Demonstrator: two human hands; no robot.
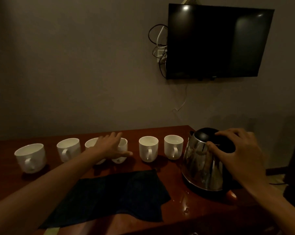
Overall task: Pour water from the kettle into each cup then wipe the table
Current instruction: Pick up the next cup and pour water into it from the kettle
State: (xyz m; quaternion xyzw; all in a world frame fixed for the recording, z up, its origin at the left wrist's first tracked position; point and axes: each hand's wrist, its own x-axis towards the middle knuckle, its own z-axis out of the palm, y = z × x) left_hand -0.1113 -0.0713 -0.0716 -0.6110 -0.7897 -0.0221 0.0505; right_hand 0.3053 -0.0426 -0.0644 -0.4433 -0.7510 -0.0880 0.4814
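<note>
The fingers (pixel 115 135) of our left hand (pixel 109 146) lie straight and loosely spread, thumb out to the side, over the middle of a row of white cups; we cannot tell whether they touch the china. The fingers (pixel 228 133) of our right hand (pixel 241 153) curl over the black top of the kettle (pixel 202 165), gripping it. The kettle stands upright on its dark base (pixel 199 190) at the right end of the tabletop (pixel 202 216). From the left we count the leftmost cup (pixel 30 156), the second cup (pixel 68 149), the third cup (pixel 90 143) and fourth cup (pixel 124 145), both partly hidden behind our left hand, then the fifth cup (pixel 148 148) and the sixth cup (pixel 173 146), which stands just beside the kettle. All stand upright, and the handles we can see face us. A dark cloth (pixel 113 197) lies flat in front of the row, and water drops (pixel 185 206) glisten on the tabletop between cloth and base. A television (pixel 218 43) hangs on the wall behind.
</note>
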